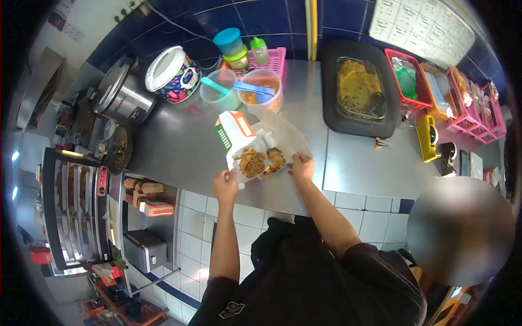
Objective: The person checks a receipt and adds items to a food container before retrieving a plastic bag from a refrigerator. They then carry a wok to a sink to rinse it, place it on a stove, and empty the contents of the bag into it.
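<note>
On the steel counter in front of me lies an open takeaway box [235, 130], white with orange and green print. Pieces of fried chicken [251, 162] rest at its near end, and a second brown piece [275, 159] sits to their right beside a small clear packet [269, 139]. A sheet of translucent wrapping paper [291, 136] spreads to the right of the box. My left hand [225, 186] is closed on the box's near left edge. With the fingers of my right hand [302, 167], I pinch the near right edge of the paper; the fingertips are partly hidden.
Behind the box stand two clear tubs [219, 92] with tongs or spoon handles. Rice cookers [173, 76] and a pan [118, 149] are at left. A black tray [356, 127] with a food container and a red basket [416, 100] are at right. A glass display cabinet [76, 206] stands far left.
</note>
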The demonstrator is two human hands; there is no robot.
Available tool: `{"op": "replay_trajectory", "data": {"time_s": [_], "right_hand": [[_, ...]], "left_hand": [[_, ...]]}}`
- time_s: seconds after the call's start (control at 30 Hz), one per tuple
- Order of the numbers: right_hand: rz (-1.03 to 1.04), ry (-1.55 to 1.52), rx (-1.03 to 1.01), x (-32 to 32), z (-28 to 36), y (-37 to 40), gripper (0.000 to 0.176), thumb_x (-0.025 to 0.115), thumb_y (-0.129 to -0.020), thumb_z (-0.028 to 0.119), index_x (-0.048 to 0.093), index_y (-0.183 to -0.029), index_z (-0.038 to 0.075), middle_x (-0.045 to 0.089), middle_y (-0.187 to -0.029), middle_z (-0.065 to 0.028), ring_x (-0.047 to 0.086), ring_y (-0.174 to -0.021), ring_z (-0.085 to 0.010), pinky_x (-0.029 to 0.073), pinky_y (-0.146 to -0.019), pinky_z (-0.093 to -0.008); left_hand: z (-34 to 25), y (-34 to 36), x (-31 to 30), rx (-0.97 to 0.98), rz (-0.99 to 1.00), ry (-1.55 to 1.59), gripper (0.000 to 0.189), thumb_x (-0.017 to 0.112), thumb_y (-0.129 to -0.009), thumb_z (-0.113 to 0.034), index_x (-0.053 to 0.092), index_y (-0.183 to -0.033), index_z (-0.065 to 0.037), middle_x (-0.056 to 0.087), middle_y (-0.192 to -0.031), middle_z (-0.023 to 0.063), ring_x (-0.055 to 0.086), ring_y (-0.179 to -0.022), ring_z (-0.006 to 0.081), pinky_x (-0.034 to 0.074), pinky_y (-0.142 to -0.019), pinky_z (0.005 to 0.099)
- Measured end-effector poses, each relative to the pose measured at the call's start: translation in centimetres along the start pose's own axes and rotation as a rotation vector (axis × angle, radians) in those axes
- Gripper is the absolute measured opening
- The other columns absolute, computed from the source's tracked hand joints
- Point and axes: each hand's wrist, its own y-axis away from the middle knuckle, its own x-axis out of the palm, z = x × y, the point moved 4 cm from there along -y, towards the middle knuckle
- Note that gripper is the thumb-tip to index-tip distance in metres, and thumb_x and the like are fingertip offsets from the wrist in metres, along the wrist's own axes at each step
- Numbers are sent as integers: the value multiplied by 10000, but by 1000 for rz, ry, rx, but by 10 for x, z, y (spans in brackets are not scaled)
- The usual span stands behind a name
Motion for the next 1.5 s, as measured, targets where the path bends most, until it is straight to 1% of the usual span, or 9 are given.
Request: {"op": "replay_trajectory", "data": {"time_s": [0.17,0.27,0.4,0.63,0.7,0.83,1.0,1.2,1.5], "right_hand": [[-23,125,-173,-125,20,-33,258,594,-834,220,720,-885,0,629,-615,-61,596,-518,-142,482,-478,-290],[-94,281,-245,-197,48,-38,245,583,-848,203,696,-786,-5,611,-577,-57,561,-496,-121,434,-466,-300],[-214,163,-136,-281,78,-34,243,616,-870,168,700,-978,-32,697,-880,-130,678,-710,-179,578,-612,-324],[-388,448,-213,-414,97,-71,305,634,-883,257,700,-1079,34,691,-892,-88,669,-811,-172,554,-609,-320],[-446,487,-164,-443,101,-85,302,658,-862,294,718,-1060,73,709,-876,-102,680,-807,-197,539,-649,-337],[-498,777,-297,-475,128,-97,296,625,-833,368,737,-1010,159,691,-959,-180,661,-910,-372,521,-812,-442],[-357,852,-295,-504,132,-127,276,611,-813,342,746,-924,129,696,-873,-180,670,-858,-373,528,-782,-450],[-186,856,-330,-522,143,-145,320,607,-815,302,709,-859,1,679,-731,-194,691,-715,-313,547,-700,-418],[176,154,145,-543,104,-123,359,710,-820,339,697,-1016,38,693,-860,-93,669,-784,-213,550,-684,-349]], "left_hand": [[45,24,18,-152,17,273,315,687,-841,-282,677,-845,32,568,-581,92,475,-510,168,409,-528,359],[64,17,50,-96,67,179,313,686,-840,-280,677,-846,32,576,-597,104,501,-532,171,418,-536,356],[40,10,95,12,94,151,326,681,-840,-297,689,-821,29,633,-664,145,551,-572,242,449,-589,389],[-31,52,132,-55,137,323,302,652,-877,-265,707,-896,32,679,-763,169,636,-673,273,493,-647,386],[-38,73,118,-3,-282,358,245,601,-916,-181,693,-984,35,696,-858,168,667,-770,269,523,-723,366],[-157,137,120,349,-124,370,254,563,-959,-199,679,-1022,18,698,-940,169,676,-823,266,529,-752,353],[-308,203,242,151,638,374,451,566,-944,-407,691,-1016,20,706,-879,195,698,-866,289,512,-754,360],[-339,239,315,49,682,93,587,479,-941,-496,685,-779,29,646,-703,227,642,-710,394,477,-686,435],[-334,254,308,-139,614,266,558,523,-936,-475,684,-757,29,609,-581,139,602,-564,233,462,-600,378]]}}
